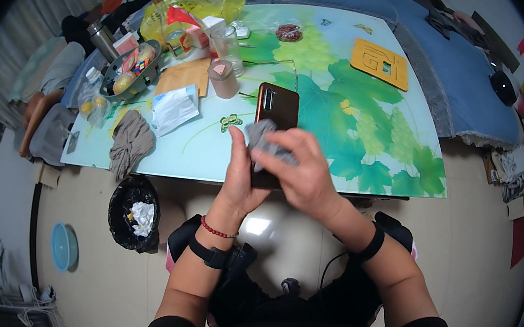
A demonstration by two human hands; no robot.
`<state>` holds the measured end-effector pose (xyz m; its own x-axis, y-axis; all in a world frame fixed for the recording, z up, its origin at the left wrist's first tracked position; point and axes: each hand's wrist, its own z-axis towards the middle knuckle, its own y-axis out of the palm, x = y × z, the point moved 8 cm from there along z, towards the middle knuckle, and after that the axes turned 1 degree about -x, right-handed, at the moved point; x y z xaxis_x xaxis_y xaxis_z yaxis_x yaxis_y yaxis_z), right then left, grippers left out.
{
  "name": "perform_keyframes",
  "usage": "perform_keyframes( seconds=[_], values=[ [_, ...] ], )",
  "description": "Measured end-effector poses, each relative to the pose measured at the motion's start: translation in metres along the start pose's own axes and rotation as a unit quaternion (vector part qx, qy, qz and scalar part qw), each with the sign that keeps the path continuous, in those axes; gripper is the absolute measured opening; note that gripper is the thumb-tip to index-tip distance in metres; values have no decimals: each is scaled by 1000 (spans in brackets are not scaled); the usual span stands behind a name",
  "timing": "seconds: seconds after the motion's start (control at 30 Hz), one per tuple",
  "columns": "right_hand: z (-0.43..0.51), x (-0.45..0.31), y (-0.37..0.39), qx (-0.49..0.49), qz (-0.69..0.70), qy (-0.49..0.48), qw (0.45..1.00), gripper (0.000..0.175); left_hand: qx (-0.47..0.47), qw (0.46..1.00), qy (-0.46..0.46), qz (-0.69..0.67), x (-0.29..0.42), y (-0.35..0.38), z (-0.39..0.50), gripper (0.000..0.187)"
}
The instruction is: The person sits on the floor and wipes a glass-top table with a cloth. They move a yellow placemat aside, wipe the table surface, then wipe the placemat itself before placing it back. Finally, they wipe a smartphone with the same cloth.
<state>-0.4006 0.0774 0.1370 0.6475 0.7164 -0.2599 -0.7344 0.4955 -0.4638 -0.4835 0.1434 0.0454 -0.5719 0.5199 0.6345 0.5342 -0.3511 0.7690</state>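
Note:
My left hand (239, 180) holds a brown smartphone (279, 105), its back with the camera strip turned up and its lower part over the table's near edge. Its thumb stands up along the phone's left side. Bunched grey cloth (264, 136) is pinched in the fingers of my right hand (304, 171) and lies against the phone's back, hiding part of it. Just beyond the phone, eyeglasses (295, 70) rest on the glass-topped table (213, 157). To the left are a lidded pinkish jar (223, 79), a white packet (176, 110) and a crumpled grey cloth (131, 142).
A basket (148, 79), drinking glass (228, 51), wooden board (184, 78) and steel flask (103, 41) stand at the back left. A yellow plate (379, 65) lies right. Below the table's left edge is a black-lined bin (122, 230); a blue basin (64, 246) is on the floor.

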Motion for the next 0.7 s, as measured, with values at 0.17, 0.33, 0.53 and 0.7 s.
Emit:
perform_keyframes(
  seconds=[0.17,0.33,0.53,0.7],
  values=[
    [7,-8,-5,-17,-35,-52,998,43,-62,997,-29,19,0,10,-4,98],
    [24,34,-35,49,-127,34,990,45,-76,979,-22,186,-13,30,-12,107],
    [18,51,-37,87,-134,128,979,53,-57,973,-17,223,-11,27,-7,88],
    [13,48,-32,90,-124,145,978,55,-23,982,23,186,-7,24,-8,65]
  ],
)
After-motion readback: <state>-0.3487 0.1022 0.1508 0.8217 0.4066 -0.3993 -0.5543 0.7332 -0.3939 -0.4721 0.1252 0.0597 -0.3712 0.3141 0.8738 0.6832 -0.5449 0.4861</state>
